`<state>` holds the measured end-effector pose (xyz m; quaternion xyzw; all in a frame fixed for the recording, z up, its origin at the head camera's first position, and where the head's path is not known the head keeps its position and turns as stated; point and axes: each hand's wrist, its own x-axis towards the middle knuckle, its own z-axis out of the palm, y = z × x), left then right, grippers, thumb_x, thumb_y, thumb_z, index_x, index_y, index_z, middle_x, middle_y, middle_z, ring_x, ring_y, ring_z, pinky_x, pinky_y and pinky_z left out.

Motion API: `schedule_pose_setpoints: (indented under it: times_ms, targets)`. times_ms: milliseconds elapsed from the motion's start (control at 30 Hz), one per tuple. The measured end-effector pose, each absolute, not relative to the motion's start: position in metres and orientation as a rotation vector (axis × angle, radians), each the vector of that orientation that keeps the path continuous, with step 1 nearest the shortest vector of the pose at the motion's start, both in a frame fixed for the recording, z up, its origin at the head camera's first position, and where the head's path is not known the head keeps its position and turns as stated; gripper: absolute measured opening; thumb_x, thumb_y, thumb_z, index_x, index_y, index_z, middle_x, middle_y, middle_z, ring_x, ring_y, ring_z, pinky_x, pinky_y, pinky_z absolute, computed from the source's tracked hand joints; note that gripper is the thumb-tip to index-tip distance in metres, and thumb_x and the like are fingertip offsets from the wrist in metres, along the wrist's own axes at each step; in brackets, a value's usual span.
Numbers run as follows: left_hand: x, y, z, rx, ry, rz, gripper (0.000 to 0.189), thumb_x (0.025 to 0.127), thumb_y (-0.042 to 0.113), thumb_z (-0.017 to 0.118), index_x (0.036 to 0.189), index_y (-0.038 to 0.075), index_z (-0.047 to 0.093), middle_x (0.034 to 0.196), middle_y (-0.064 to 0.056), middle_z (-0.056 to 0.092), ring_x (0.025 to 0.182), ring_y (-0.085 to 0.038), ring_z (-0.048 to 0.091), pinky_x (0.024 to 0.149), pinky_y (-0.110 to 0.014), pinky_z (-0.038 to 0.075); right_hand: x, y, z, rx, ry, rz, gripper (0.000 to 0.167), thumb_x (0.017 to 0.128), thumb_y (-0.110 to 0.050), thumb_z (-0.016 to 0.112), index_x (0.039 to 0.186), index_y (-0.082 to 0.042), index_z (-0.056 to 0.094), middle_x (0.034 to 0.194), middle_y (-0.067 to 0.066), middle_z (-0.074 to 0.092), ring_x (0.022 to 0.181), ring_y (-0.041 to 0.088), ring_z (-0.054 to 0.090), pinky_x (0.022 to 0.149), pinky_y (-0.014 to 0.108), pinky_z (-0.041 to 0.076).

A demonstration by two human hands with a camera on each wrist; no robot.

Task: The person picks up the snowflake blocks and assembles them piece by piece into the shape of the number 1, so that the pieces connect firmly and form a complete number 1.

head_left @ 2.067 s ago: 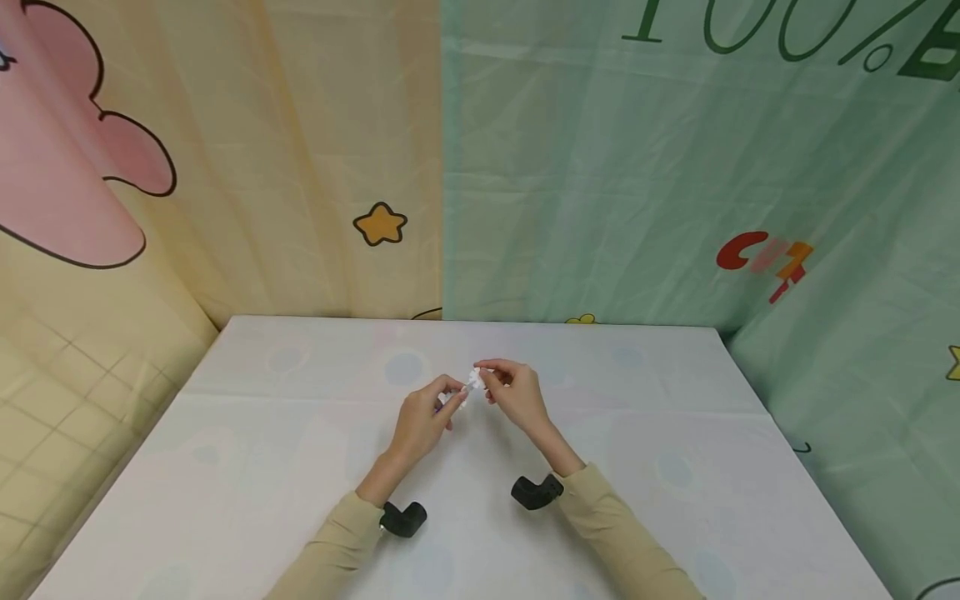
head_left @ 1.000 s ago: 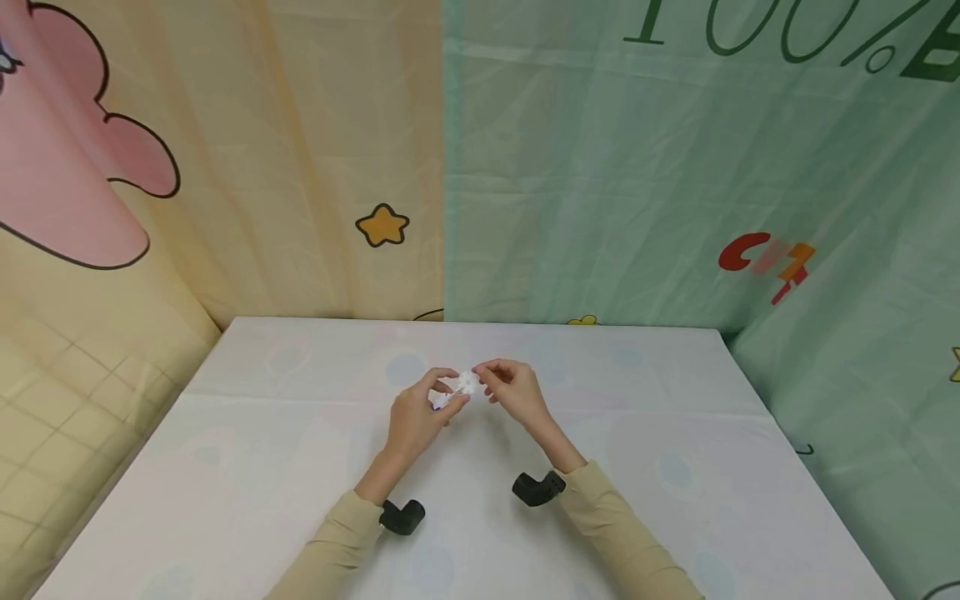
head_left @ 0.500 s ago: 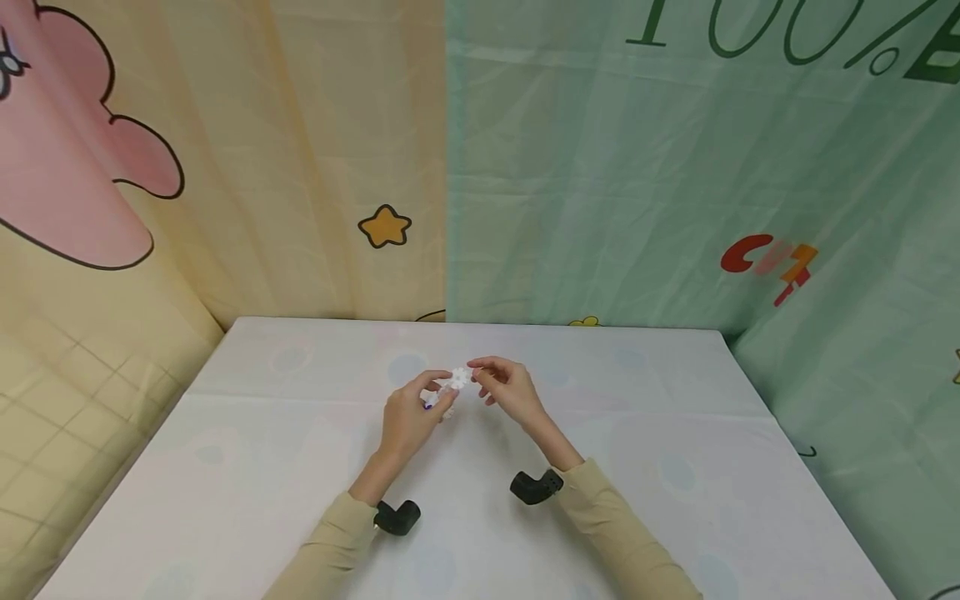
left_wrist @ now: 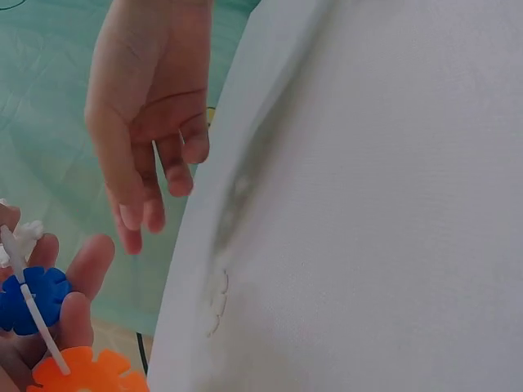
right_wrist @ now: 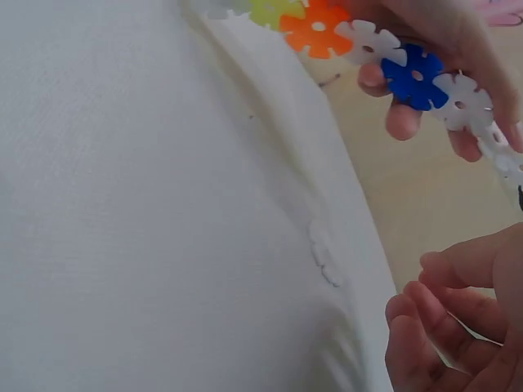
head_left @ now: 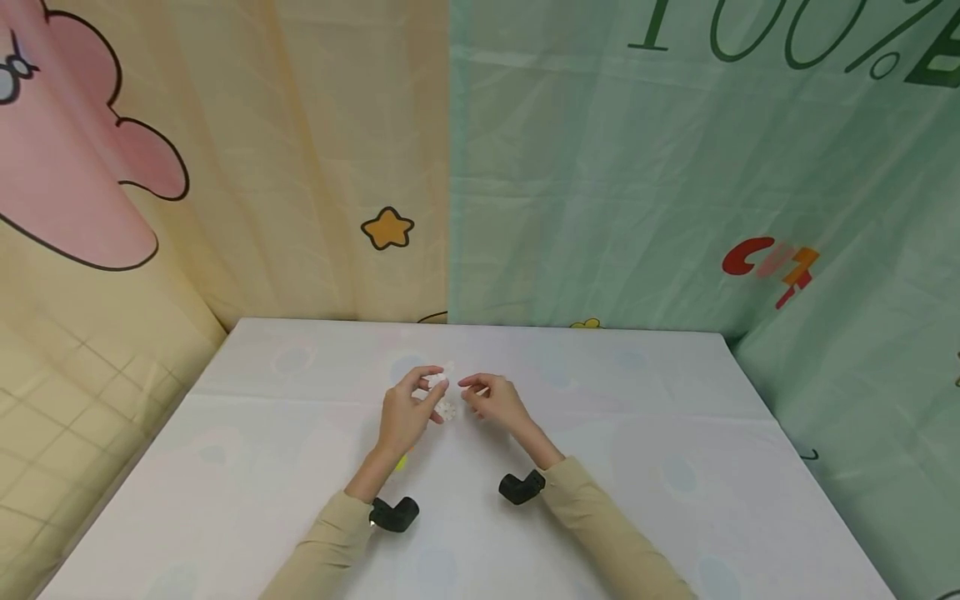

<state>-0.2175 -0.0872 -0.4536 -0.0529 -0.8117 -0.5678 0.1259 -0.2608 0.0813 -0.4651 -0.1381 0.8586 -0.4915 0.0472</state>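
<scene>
My left hand holds a chain of interlocking plastic snowflake discs, thumb and fingers curled round its white end. In the right wrist view the chain runs from white discs through a blue disc and another white one to an orange disc and a yellow-green disc. The yellow-green part peeks out below my left wrist in the head view. My right hand hovers just right of the left, fingers loosely bent with nothing between them. A loose white snowflake disc lies on the tabletop.
A white cloth with faint pale spots covers the table. Behind it hang a beige curtain and a green curtain. Each wrist wears a black camera, such as the left wrist camera.
My right hand has come away from the white end of the chain and dropped slightly lower. The left hand has shifted a little left, turning the chain so its yellow-green part shows.
</scene>
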Motion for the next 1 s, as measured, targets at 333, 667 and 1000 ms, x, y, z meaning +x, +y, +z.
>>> schedule_pose_setpoints:
  times_ms: [333, 667, 1000]
  targets:
    - [-0.218, -0.086, -0.453, -0.137, -2.339, -1.782, 0.024, 0.094, 0.027, 0.062, 0.116, 0.016, 0.064, 0.091, -0.017, 0.068, 0.048, -0.026, 0.065, 0.038, -0.019, 0.039, -0.256, 0.066, -0.475, -0.521, 2.749, -1.157, 0.028, 0.082, -0.014, 0.07, 0.108, -0.004, 0.071, 0.087, 0.006, 0.068, 0.059, 0.006, 0.049, 0.056, 0.019, 0.041]
    - [-0.218, -0.084, -0.453, -0.15, -2.366, -1.748, 0.026, 0.097, 0.024, 0.058, 0.119, 0.013, 0.063, 0.09, -0.016, 0.072, 0.048, -0.035, 0.062, 0.037, -0.02, 0.032, -0.253, 0.064, -0.476, -0.556, 2.831, -1.076, 0.024, 0.077, -0.02, 0.08, 0.097, -0.009, 0.07, 0.084, 0.003, 0.067, 0.071, 0.009, 0.056, 0.063, 0.021, 0.044]
    - [-0.216, -0.082, -0.451, -0.184, -2.397, -1.729, 0.025, 0.099, 0.018, 0.053, 0.12, 0.007, 0.06, 0.084, -0.016, 0.072, 0.048, -0.037, 0.059, 0.039, -0.02, 0.03, -0.257, 0.079, -0.479, -0.464, 2.728, -1.397, 0.019, 0.088, -0.013, 0.068, 0.104, -0.003, 0.069, 0.082, 0.008, 0.068, 0.06, 0.007, 0.053, 0.054, 0.019, 0.045]
